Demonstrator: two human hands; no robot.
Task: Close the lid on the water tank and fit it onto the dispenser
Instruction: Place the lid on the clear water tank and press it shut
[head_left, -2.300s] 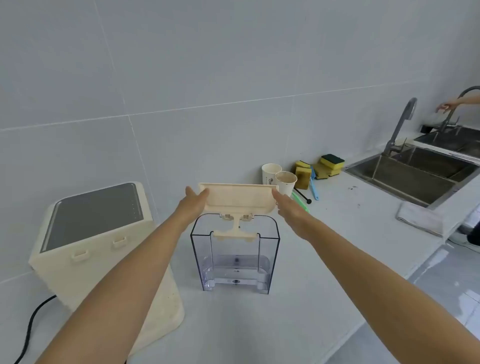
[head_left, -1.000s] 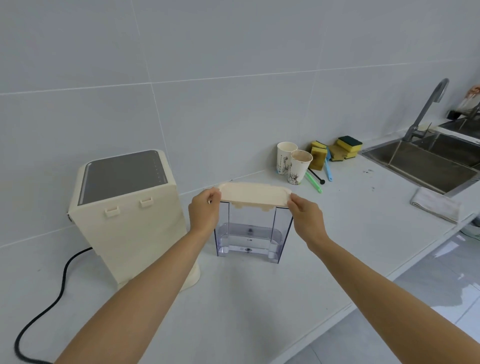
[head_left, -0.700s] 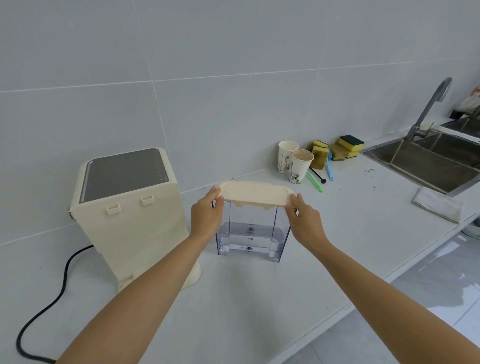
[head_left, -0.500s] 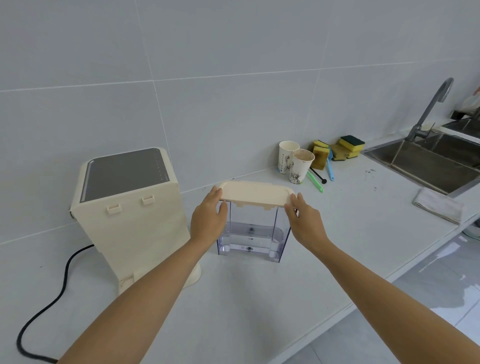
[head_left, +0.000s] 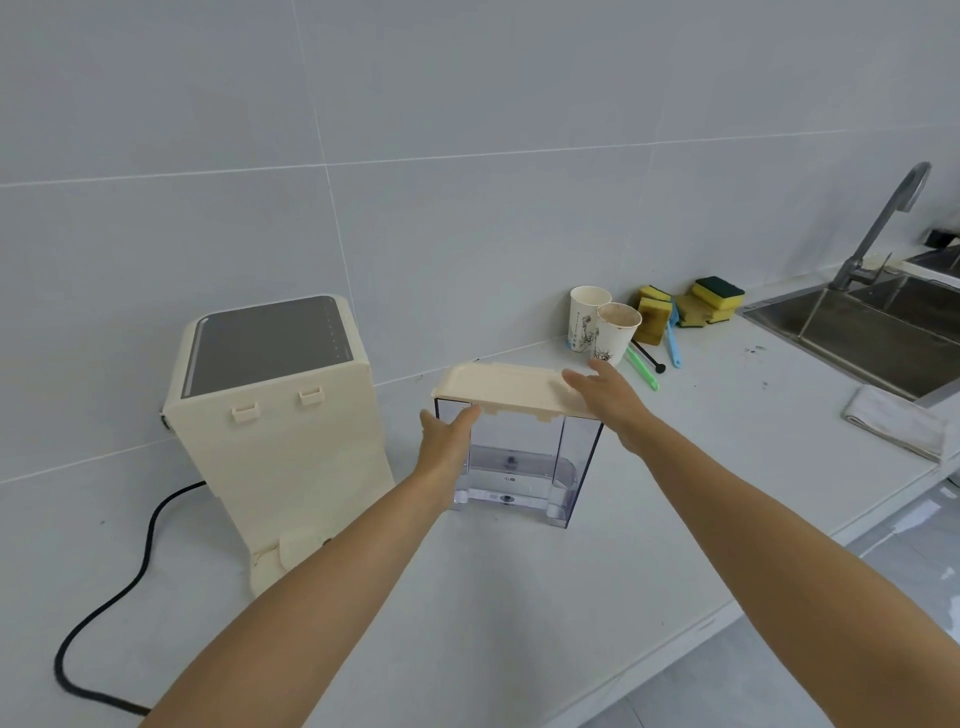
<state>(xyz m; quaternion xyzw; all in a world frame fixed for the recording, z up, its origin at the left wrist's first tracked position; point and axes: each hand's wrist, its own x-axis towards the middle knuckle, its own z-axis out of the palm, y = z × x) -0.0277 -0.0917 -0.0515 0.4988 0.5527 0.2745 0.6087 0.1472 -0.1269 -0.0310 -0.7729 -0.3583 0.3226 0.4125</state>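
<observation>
The clear water tank (head_left: 524, 457) stands on the white counter (head_left: 519, 597), with its cream lid (head_left: 506, 387) lying flat across the top. My left hand (head_left: 445, 441) lies flat against the tank's left wall, fingertips touching the lid's left edge. My right hand (head_left: 609, 397) rests palm-down on the lid's right end, fingers spread. The cream dispenser (head_left: 280, 421) with a dark top panel stands to the left of the tank, a gap apart, two clips on the face turned toward me.
A black cord (head_left: 104, 597) runs from the dispenser across the counter. Two paper cups (head_left: 602, 327), sponges (head_left: 691, 306) and brushes sit behind the tank by the wall. A steel sink (head_left: 872, 338) with faucet (head_left: 883, 223) and a folded cloth (head_left: 896, 428) are at right.
The lid went from raised to flat on the tank. In the last half second my left hand slid down to the tank's side and my right hand moved onto the lid's top.
</observation>
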